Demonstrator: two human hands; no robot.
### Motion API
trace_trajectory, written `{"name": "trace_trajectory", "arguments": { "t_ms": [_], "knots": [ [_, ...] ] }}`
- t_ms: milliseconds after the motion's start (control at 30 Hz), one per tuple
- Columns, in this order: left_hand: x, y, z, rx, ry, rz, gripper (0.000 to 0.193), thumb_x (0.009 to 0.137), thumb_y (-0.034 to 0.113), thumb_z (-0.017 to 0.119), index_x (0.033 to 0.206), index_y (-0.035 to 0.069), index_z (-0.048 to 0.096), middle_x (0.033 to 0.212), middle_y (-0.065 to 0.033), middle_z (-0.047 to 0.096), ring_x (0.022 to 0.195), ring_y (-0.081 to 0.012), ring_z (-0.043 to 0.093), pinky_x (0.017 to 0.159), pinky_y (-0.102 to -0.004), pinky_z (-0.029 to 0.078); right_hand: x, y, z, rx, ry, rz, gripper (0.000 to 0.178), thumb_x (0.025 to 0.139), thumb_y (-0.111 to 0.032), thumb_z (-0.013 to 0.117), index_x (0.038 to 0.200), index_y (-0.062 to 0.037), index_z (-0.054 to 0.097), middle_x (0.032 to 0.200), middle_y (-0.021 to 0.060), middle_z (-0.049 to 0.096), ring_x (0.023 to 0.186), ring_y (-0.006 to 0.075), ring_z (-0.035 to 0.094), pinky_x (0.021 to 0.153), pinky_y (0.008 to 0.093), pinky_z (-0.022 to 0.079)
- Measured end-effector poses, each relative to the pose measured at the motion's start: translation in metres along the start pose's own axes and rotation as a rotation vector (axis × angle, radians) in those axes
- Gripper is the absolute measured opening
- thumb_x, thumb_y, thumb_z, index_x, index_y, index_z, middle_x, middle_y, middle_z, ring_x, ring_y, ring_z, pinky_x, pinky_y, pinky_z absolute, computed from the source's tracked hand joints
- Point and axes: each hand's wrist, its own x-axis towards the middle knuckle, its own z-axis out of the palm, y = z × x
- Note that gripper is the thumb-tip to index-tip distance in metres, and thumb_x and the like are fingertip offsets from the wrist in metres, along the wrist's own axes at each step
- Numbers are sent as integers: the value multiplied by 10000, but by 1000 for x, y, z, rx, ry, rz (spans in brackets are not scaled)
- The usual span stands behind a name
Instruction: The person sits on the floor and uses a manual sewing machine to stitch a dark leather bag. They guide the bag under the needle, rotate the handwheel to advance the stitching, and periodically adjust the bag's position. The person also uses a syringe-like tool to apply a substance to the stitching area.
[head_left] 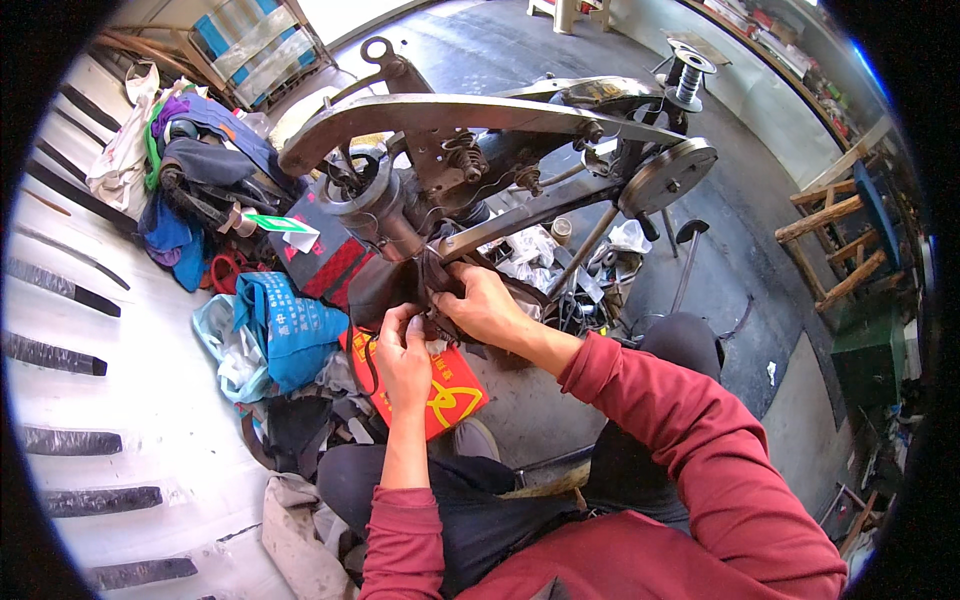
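Note:
A hand-cranked metal sewing machine [450,120] stands in front of me, with a round wheel [668,178] at its right end. Under its head hangs a dark brown, soft leather-like piece [385,290], with a thin strap dangling on its left. My right hand [488,308] pinches the piece close to the narrow metal arm [530,215], thumb and forefinger together. Just below and to the left, my left hand [403,358] has its fingertips closed on the lower part of the same piece. The fingers and folds hide what lies between them.
Below my hands lies a red and yellow bag [455,395]. A blue bag [290,330] and a pile of clothes [210,160] lie to the left. Behind the machine arm sits a box of clutter [610,270]. A wooden stool [835,235] stands at the right.

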Motion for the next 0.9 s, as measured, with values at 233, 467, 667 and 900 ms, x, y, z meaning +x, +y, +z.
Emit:
{"name": "trace_trajectory", "arguments": {
  "t_ms": [233,467,667,900],
  "knots": [
    [4,-3,-1,55,1,-30,112,979,97,659,1014,-9,649,862,-34,684,788,-107,624,745,-279,518,-1,-1,-2,-104,-30,23,451,820,-149,704,1187,107,644,1058,279,725,982,333,721,894,403,539],
    [3,3,-2,109,2,26,65,971,39,621,1009,-6,647,867,-37,681,800,-107,619,761,-281,509,3,14,6,109,-31,127,432,766,-188,736,1118,58,685,1027,270,730,989,371,718,893,417,535],
    [2,8,-4,155,-22,-9,67,963,26,622,1012,-10,650,898,-19,677,837,-95,607,788,-264,495,4,19,3,199,-97,173,426,808,-124,736,1169,85,646,987,150,726,844,200,678,793,330,538],
    [2,3,-4,228,-28,-20,96,918,19,667,1011,2,650,895,-71,705,814,-137,661,759,-279,509,3,16,0,401,-150,309,375,884,-83,691,1218,67,609,999,103,720,805,161,681,753,293,563]
  ]
}}
